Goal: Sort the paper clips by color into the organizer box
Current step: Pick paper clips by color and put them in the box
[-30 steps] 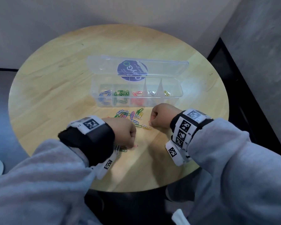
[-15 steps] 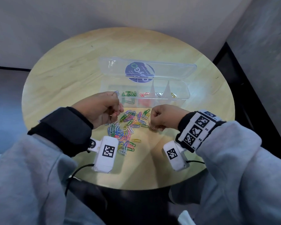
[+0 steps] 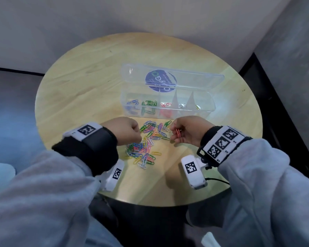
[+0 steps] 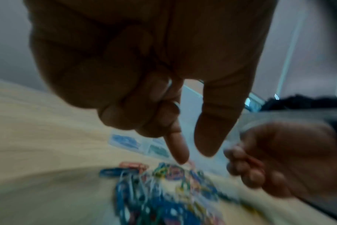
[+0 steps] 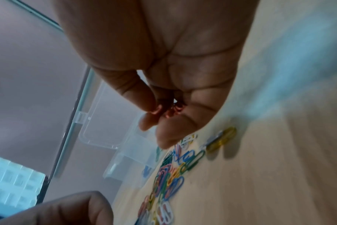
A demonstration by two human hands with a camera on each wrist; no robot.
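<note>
Your right hand (image 3: 189, 131) has its grip curled round a small bunch of red clips (image 3: 177, 132), held just above the surface (image 3: 78, 97). Your left hand (image 3: 122, 130) is mostly fisted, its grip narrow, forefinger (image 4: 178, 149) and thumb pointing down with a small gap between them and nothing in it. Between and just below both grips lies the loose pile of mixed paper clips (image 3: 146, 145), reaching back toward the near rim of the surface. Just beyond your grips stands the clear organizer box (image 3: 168, 104), lid (image 3: 173, 79) tipped back and open: blue clips in the compartment farthest to your left, then green, red, silver and a few yellow at the right end. Bare wood runs past the box to the far rim.
</note>
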